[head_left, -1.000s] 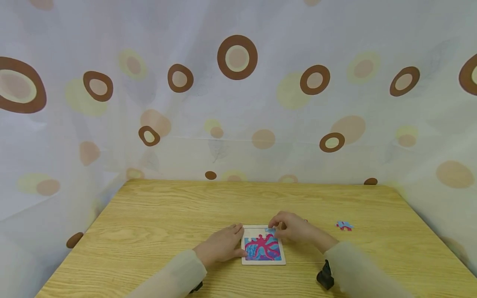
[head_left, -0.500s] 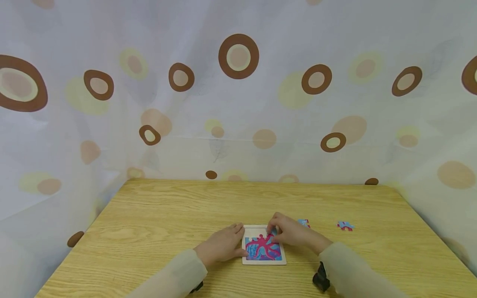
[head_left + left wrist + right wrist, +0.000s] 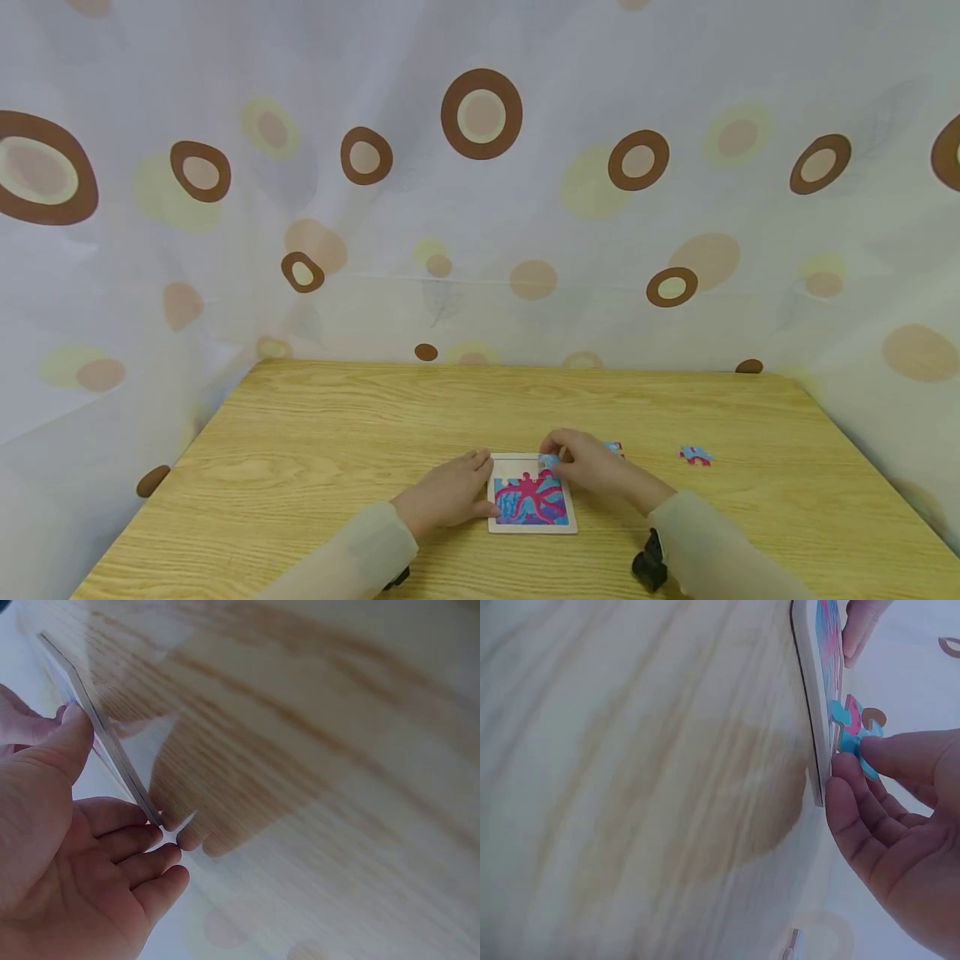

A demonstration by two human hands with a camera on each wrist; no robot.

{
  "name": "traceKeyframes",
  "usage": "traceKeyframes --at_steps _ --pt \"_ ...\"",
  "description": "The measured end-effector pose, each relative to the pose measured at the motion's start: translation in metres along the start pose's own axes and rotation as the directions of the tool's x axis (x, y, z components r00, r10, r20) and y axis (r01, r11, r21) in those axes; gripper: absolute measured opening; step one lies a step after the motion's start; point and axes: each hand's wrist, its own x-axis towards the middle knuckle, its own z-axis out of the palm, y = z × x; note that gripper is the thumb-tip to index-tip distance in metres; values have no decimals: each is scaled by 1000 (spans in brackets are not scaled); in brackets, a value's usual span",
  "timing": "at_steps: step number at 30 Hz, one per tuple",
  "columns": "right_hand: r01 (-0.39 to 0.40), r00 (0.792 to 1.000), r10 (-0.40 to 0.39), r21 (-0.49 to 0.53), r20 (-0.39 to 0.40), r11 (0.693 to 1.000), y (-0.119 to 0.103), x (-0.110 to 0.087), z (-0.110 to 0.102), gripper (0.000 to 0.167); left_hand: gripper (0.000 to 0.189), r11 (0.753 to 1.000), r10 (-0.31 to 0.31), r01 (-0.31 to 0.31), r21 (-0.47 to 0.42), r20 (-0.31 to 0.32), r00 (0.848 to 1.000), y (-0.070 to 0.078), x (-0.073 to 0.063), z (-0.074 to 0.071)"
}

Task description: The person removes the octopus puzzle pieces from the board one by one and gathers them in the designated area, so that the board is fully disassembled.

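The thumb and fingertips of the right hand [image 3: 588, 460] are clamping on a light-blue-and-pink interlocking jigsaw piece [image 3: 850, 742], which is sitting tilted over the far right corner of a square white-rimmed puzzle tray [image 3: 532, 530]; whether it is touching the tray's floor, I cannot tell. The left hand [image 3: 448, 492] is resting on the tray's left side, thumb lying over the near part of that rim and fingers reaching the far left corner, thumb and fingers spreading well apart. Inside the tray, a pink octopus picture on blue and purple [image 3: 530, 497] is filling the near part, while a pale strip is showing along the far side. Beyond the right hand, one blue-and-pink loose piece [image 3: 615, 448] is lying partly hidden, and a second loose piece [image 3: 697, 455] is lying farther right. Pale cream sleeves [image 3: 345, 554] are covering both forearms. Everything is resting on a yellowish wood-grain table [image 3: 360, 442], with a white circle-patterned sheet [image 3: 480, 217] hanging behind.
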Motion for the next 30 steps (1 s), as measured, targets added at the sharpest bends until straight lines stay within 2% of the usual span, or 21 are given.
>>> traceKeyframes --at_steps 4,10,14,18,23,30 --pt "-7 1000 7 15 -30 1000 1 -1 -3 17 73 1000 -3 3 -1 4 1000 0 1 0" --pt "-43 997 53 168 -50 985 0 -4 -10 9 72 1000 -1 1 11 14 1000 0 1 0" --pt "-61 995 78 234 -65 970 1 -9 -23 6 71 1000 3 -3 15 17 1000 1 0 0" --pt "-86 991 110 263 -78 961 5 -20 -40 11 71 1000 5 -5 21 21 1000 1 0 -1" --pt "-143 974 185 285 -129 948 15 -37 -62 20 71 1000 7 -8 28 23 1000 2 0 -1" --pt "-245 932 298 246 -206 938 39 -69 -95 33 71 1000 10 -10 14 22 1000 2 -1 -2"
